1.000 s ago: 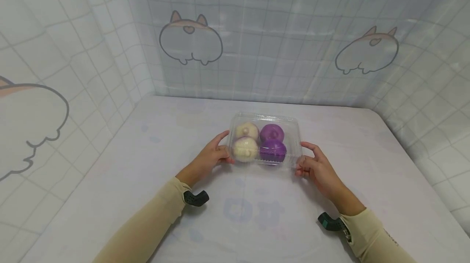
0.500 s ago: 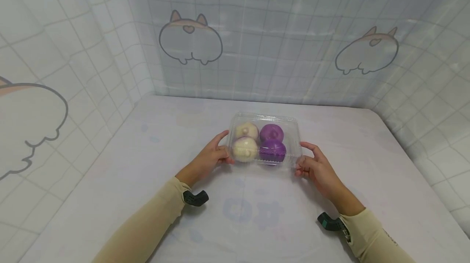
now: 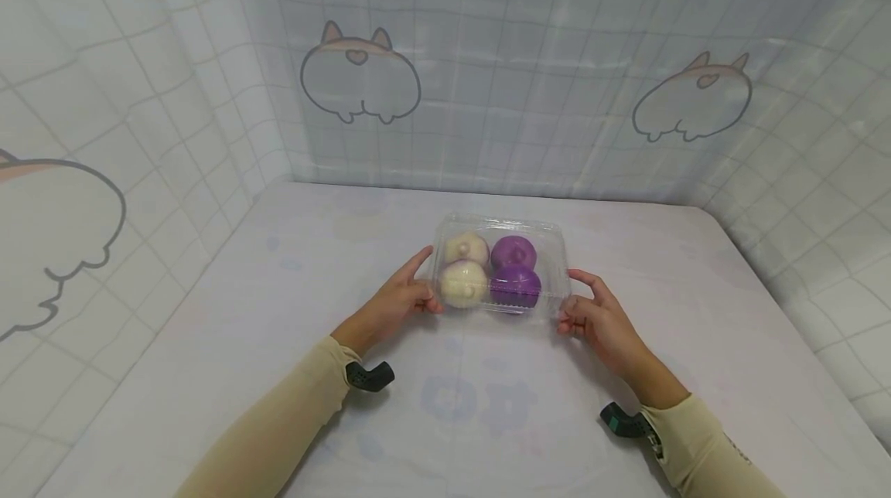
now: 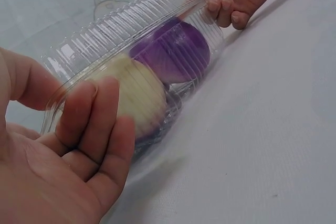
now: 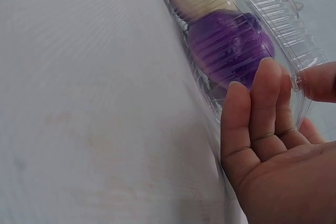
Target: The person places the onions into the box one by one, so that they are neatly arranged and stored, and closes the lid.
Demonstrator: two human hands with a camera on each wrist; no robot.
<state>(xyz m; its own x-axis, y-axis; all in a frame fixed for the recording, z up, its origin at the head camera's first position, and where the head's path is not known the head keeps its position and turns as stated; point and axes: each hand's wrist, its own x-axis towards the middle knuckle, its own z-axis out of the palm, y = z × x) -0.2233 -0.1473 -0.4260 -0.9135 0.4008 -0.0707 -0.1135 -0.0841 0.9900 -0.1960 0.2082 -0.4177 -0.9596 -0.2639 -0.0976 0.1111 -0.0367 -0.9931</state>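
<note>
A clear plastic clamshell box [image 3: 553,250] lies near the middle of the table, its ribbed lid down over the contents. Inside are two cream onion-like rounds [image 3: 464,284] on the left and two purple ones [image 3: 516,285] on the right, each pair one behind the other. My left hand [image 3: 397,297] pinches the box's rim at its near left corner, thumb and fingertips on the edge in the left wrist view. At the near right corner my right hand [image 3: 602,320] pinches the rim the same way; its fingers [image 5: 265,98] overlap the box's side wall.
A pale printed cloth covers the table [image 3: 480,436]. Behind and at both sides hang grid-patterned curtains [image 3: 515,96] with cartoon animal drawings. A dark device [image 3: 370,376] sits at the left wrist, another [image 3: 623,421] at the right.
</note>
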